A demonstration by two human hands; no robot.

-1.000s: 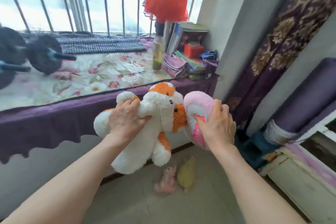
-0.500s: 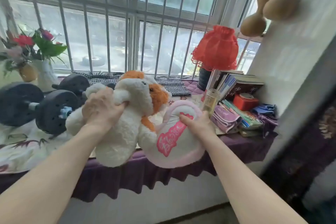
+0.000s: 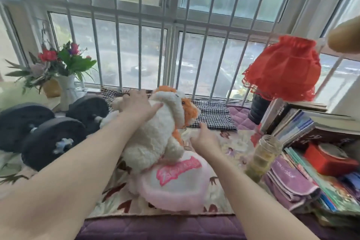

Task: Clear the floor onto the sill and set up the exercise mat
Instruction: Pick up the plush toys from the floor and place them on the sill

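Note:
A white and orange plush dog [image 3: 155, 138] sits upright on the window sill [image 3: 155, 228], its lower body resting on a pink round cushion [image 3: 175, 187] with pink lettering. My left hand [image 3: 139, 104] grips the dog's upper back near its head. My right hand [image 3: 202, 138] hovers just right of the dog, past the cushion's far edge, fingers loose and holding nothing. The cushion lies flat on the floral cloth [image 3: 116, 197] covering the sill. No exercise mat or floor is in view.
Black dumbbells [image 3: 48, 138] lie on the sill at left, a white vase of flowers [image 3: 67, 91] behind them. At right stand a red-shaded lamp [image 3: 282, 70], a glass jar [image 3: 263, 156], leaning books [image 3: 292, 122] and a red box [image 3: 327, 159]. Window bars close the back.
Both toys went from the air in front of the sill onto it. My right hand let go of the pink cushion and moved beyond it. The view came closer to the window.

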